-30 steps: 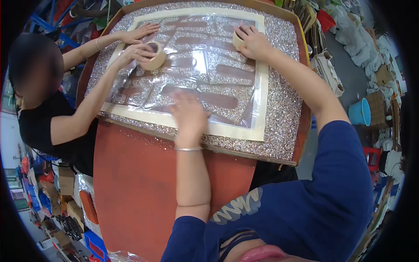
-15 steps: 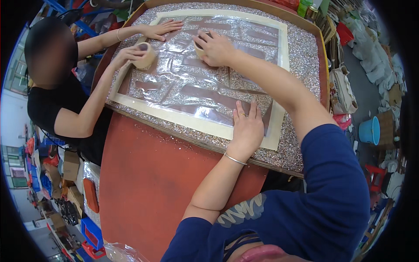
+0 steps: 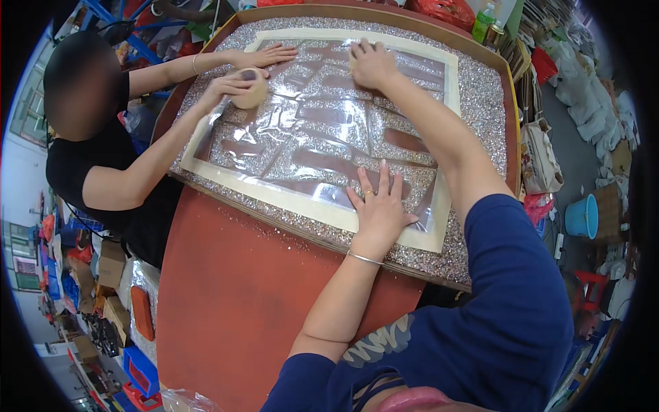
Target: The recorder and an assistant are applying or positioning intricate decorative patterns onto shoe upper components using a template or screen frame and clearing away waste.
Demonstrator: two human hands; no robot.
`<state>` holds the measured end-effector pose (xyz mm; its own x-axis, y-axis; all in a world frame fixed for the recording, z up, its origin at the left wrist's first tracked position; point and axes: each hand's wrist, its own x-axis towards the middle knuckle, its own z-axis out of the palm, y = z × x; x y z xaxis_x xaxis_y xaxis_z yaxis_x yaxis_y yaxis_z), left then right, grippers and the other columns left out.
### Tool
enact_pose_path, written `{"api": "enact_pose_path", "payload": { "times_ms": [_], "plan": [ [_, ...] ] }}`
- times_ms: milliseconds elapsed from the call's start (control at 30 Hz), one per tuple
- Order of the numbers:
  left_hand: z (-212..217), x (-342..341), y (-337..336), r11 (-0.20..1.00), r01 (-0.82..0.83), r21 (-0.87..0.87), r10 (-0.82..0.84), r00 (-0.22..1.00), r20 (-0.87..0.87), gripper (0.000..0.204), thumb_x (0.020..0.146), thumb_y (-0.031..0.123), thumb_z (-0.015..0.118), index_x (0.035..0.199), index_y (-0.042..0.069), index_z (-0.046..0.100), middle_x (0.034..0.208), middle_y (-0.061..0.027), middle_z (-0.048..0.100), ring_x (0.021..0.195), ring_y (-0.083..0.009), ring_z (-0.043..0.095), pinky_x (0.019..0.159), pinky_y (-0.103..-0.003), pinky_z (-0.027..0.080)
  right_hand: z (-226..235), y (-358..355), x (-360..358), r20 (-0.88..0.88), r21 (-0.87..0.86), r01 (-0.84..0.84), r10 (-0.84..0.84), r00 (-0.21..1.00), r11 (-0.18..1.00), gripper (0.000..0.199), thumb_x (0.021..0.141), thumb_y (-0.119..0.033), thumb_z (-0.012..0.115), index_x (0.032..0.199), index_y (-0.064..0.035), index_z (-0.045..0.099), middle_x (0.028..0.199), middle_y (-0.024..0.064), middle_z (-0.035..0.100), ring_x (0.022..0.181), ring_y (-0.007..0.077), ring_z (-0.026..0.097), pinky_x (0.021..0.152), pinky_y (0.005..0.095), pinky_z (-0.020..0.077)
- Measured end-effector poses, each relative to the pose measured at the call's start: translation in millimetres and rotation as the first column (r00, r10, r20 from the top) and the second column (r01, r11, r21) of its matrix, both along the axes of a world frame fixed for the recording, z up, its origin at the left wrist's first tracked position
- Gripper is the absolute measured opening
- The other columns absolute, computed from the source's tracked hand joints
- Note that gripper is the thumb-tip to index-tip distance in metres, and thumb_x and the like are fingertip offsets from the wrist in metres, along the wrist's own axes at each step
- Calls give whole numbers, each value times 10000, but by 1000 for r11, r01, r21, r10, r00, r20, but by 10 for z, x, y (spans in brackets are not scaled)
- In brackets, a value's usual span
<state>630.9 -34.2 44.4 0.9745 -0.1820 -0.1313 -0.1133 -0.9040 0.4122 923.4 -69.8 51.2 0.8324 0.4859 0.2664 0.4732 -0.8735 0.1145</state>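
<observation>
A clear sheet with a cream border lay flat on a bed of glittering granules inside the raised rim of a tray, whose near edge met the red worktop. The person's left hand pressed palm-down near the sheet's near right corner, its grip released and fingers spread wide, presumably to steady the film and take some of the body's lean. The right hand reached toward the middle of the sheet's far edge, its grip curled over a pale roll, mostly hidden beneath the fingers; holding it from above probably let the arm's weight bear down through it.

At the tray's left side, a co-worker grasped a tape roll in one hand, resting it on the sheet near its left edge; the other hand lay flat by the far left corner, seemingly bracing the film there. Brownish strips showed through the sheet, though whether on it or beneath could not be told. Loose granules were scattered along the tray's near edge, on the worktop.
</observation>
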Motion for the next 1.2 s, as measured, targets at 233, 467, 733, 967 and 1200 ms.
{"api": "enact_pose_path", "payload": {
  "times_ms": [233,467,733,967,1200],
  "plan": [
    [21,-76,64,1000,-31,4,31,995,-96,949,728,463,731,1456,59,276,1552,-196,89,1360,-579,0,973,-779,113,-173,303,-1013,183,3,-648,637,749,761,538,845,-331,513,1302,-49,479,1270,164,512,1171,316,491,870,453,491],
    [-18,44,-5,999,39,-3,-39,999,-24,938,742,473,712,1456,53,273,1549,-201,96,1351,-593,-5,956,-790,114,-316,478,495,126,61,-43,35,991,997,566,867,-364,477,1370,-114,410,1366,109,455,1159,347,485,873,520,465],
    [-46,-41,69,1000,-29,-12,29,1000,10,958,693,460,751,1445,62,310,1550,-173,127,1371,-558,-8,970,-777,124,-101,648,-493,85,125,-509,502,861,852,501,849,-362,502,1298,-141,515,1364,139,465,1176,360,474,841,489,499],
    [-9,10,43,1000,-26,-5,26,997,-69,936,709,453,743,1452,85,309,1561,-146,112,1377,-548,-6,990,-763,97,-161,598,255,141,-7,23,-22,990,1000,541,875,-410,441,1356,-162,428,1336,123,476,1153,354,509,825,512,518],
    [33,-75,67,999,-33,-7,33,998,-44,881,751,459,707,1453,102,314,1565,-132,110,1395,-511,4,1011,-745,93,-182,-892,223,127,93,-7,-5,992,996,594,831,-425,525,1366,-189,421,1360,94,455,1156,340,505,894,479,489]
  ]
}}
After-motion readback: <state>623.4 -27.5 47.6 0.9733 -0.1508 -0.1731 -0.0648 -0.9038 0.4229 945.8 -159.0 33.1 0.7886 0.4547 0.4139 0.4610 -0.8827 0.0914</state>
